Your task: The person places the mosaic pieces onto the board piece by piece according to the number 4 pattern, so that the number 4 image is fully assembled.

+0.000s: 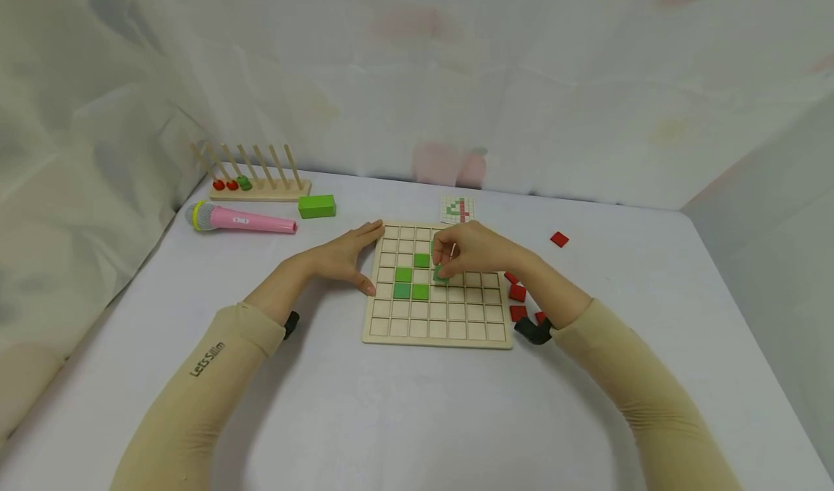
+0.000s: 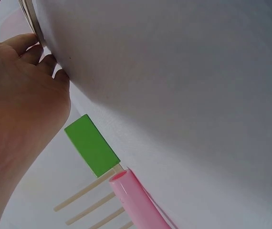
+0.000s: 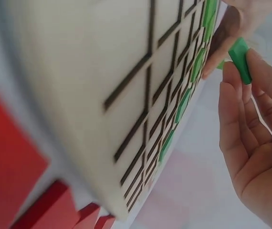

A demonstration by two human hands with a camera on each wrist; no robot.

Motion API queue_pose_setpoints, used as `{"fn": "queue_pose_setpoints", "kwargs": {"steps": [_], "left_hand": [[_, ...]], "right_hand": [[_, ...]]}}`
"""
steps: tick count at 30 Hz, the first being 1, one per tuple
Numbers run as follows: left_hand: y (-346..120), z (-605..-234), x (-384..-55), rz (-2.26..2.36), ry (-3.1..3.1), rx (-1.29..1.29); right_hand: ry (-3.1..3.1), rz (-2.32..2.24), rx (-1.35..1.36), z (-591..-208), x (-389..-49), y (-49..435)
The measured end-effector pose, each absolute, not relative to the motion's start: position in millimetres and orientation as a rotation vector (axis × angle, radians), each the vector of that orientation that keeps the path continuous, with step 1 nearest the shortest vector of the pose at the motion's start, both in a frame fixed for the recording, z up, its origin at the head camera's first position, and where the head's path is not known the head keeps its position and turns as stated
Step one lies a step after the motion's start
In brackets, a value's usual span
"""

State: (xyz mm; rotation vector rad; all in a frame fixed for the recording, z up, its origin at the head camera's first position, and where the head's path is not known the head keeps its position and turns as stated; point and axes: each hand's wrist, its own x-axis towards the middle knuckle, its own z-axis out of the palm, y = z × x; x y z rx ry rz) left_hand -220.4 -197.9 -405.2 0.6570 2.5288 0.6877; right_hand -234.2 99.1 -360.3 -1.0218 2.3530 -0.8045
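A wooden grid board (image 1: 438, 337) lies flat on the white table with several green tiles (image 1: 420, 292) set in its squares. Over the board, my right hand (image 1: 474, 248) pinches another green tile (image 3: 241, 59) between thumb and fingertips; in the right wrist view the tile is tilted, above the grid. My left hand (image 1: 342, 257) rests along the board's left side, thumb and fingers spread, fingertips right at its edge. The left wrist view shows that palm (image 2: 24, 95) with only a sliver of the board. My right hand covers part of the grid's upper middle.
Several red tiles (image 1: 517, 292) lie just right of the board, with one red tile (image 1: 559, 239) farther off. Behind the board is a pattern card (image 1: 458, 208). At the back left are a green block (image 1: 316, 206), a pink toy microphone (image 1: 254, 221) and a peg rack (image 1: 260, 195) with beads.
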Motion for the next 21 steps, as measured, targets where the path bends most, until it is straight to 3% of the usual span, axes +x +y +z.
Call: {"fn": "queue_pose_setpoints", "kwargs": {"steps": [21], "left_hand": [[-197,-405,-220,0.698,2.531,0.647]], "right_hand": [[2.227,-0.68,-0.965,-371,-235,84]]}}
